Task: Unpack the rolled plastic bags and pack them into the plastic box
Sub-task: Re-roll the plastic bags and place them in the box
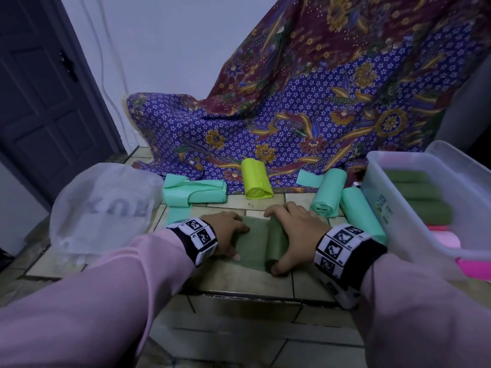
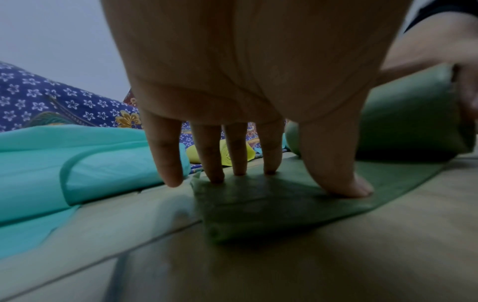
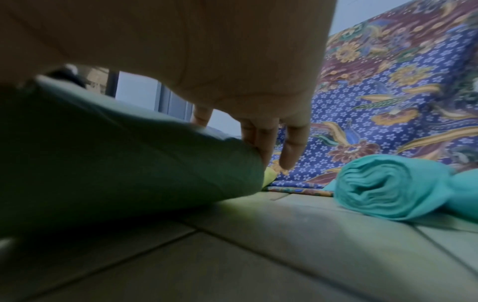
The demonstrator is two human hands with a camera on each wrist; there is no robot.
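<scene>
A dark green roll of plastic bags lies on the tiled floor in front of me, with its loose end spread flat as a sheet to its left. My left hand presses that sheet down with straight fingers. My right hand lies over the roll, its fingers curved over the far side and its thumb at the near end. The clear plastic box stands at the right and holds several dark green rolls and pink ones.
Two teal rolls lie between my right hand and the box. A partly unrolled teal roll and a lime roll lie beyond my hands. A white plastic bag sits at the left. A patterned cloth hangs behind.
</scene>
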